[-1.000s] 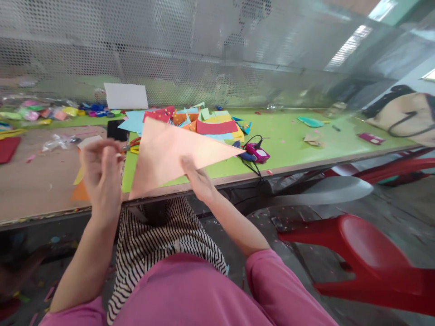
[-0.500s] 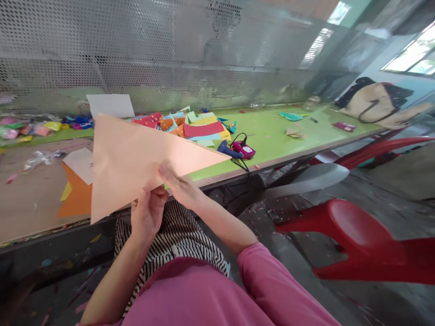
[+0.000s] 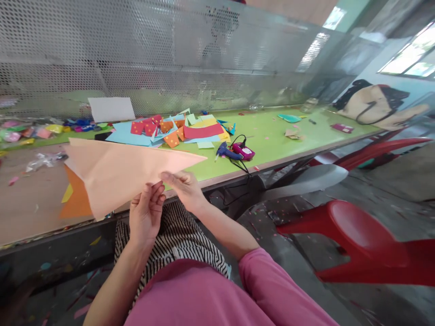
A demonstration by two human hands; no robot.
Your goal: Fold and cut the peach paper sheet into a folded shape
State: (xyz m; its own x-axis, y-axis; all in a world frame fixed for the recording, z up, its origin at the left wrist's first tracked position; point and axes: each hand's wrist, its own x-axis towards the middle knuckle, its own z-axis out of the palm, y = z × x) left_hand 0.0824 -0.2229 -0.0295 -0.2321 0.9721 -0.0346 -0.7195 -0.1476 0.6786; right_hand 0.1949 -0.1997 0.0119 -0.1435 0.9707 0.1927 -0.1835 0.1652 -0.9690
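A peach triangle of paper (image 3: pixel 118 172) is held up over the near edge of the table, its sharp tip toward the right. My left hand (image 3: pixel 147 208) is closed on its lower edge, thumb and fingertips pinching the paper. Just to the right, my right hand (image 3: pixel 183 188) grips the same edge, thumb on top and fingers partly hidden. Behind the sheet's left end an orange paper piece (image 3: pixel 77 197) with a yellow bit lies on the brown board (image 3: pixel 23 203).
Light blue sheets (image 3: pixel 124 134), red paper (image 3: pixel 204 131) and dotted orange pieces (image 3: pixel 173 138) lie mid-table. A blue glue gun (image 3: pixel 228 151) with its cord rests beside a magenta box (image 3: pixel 244 151). Red chairs (image 3: pixel 360 231) stand at right; a perforated metal screen (image 3: pixel 136 50) backs the table.
The peach triangle has tipped lower and flatter and shifted left, uncovering the light blue sheets and the glue gun's nozzle. Both hands keep hold of its lower edge.
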